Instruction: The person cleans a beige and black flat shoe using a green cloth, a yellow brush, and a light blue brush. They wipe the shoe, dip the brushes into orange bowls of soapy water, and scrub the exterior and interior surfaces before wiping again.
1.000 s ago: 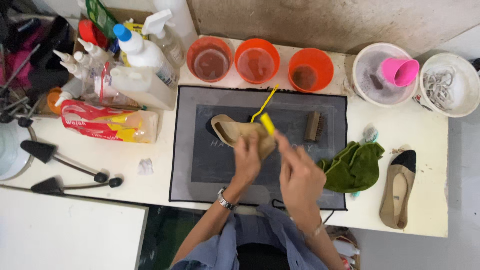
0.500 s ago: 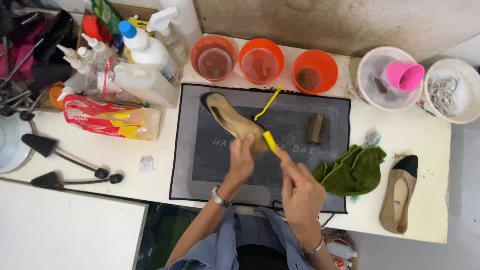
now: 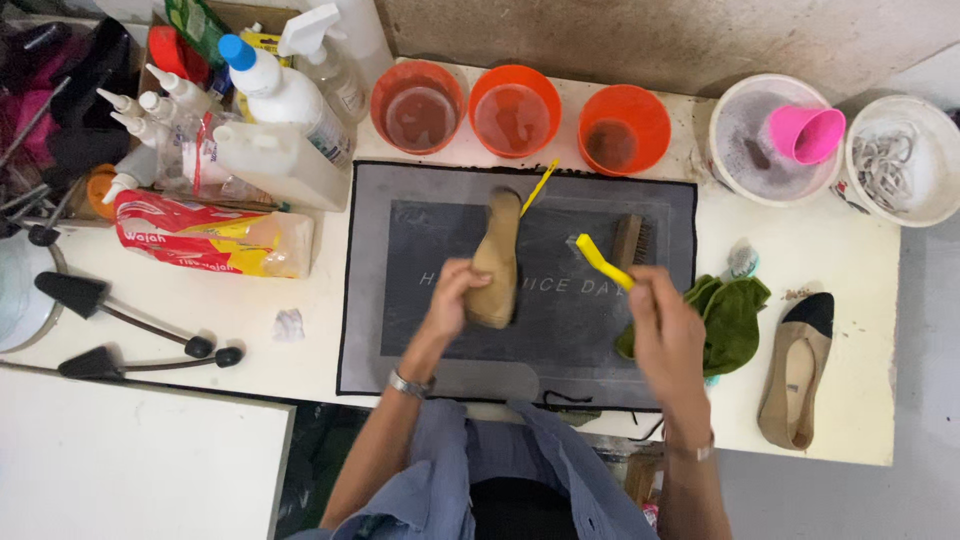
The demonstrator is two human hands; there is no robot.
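The step in hand appears to be the cleaning of a tan, flat slip-on shoe (image 3: 497, 262) over a dark grey rectangular mat (image 3: 660, 205). The left hand (image 3: 452, 300) is clamped around the heel end of that shoe, fingers wrapped over its side, holding it with the toe pointing away from the body; the surface showing looks smooth and matt, and whether it is sole or upper cannot be told. The right hand (image 3: 668, 335) is closed on the handle of a small yellow plastic brush (image 3: 603, 261), which stands clear of the shoe, off to the right of the left-hand grip, its head raised above the mat. In my judgement the next move calls for bringing the brush head back across to the shoe while the left hand steadies it. Just beyond the brush lies a wooden-backed bristle brush (image 3: 631, 241); right beside the right hand sits a crumpled green cloth (image 3: 728, 320), soft and folded. Farther right lies the matching tan shoe with a black toe cap (image 3: 797, 370), well apart from both grips. Beyond the held shoe stand three round orange plastic bowls (image 3: 520, 110) holding liquid.
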